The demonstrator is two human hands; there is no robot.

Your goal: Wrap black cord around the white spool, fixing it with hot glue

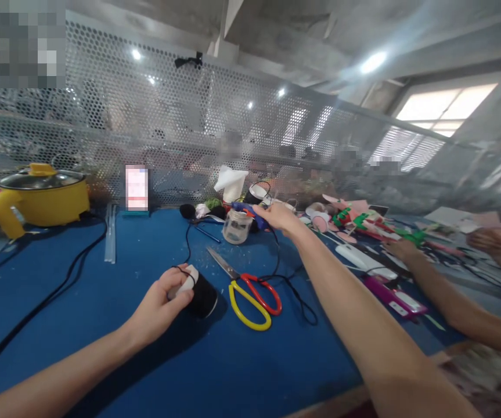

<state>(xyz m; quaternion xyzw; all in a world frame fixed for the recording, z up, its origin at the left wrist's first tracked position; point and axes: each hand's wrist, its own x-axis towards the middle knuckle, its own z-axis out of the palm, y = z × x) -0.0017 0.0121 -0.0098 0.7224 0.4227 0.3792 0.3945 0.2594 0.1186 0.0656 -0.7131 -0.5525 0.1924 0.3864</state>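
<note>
My left hand (165,299) is closed around the white end of a black cylinder (203,297), which lies tilted just above the blue tabletop. A thin black cord loops over the white part and runs back toward the far side. Stretched out ahead, my right hand (276,217) grips a blue hot glue gun (247,209), whose front end is over a clear jar (237,227). Between my hands lie scissors (250,293) with one red and one yellow handle, blades pointing away to the left. Beside them is a loose black cord (296,296).
A yellow electric pot (43,200) and clear glue sticks (110,235) are on the left. A phone (137,187) stands against the perforated metal screen (180,122). Rightward are a purple power strip (395,297), pink and green pieces, and another person's arms (463,302).
</note>
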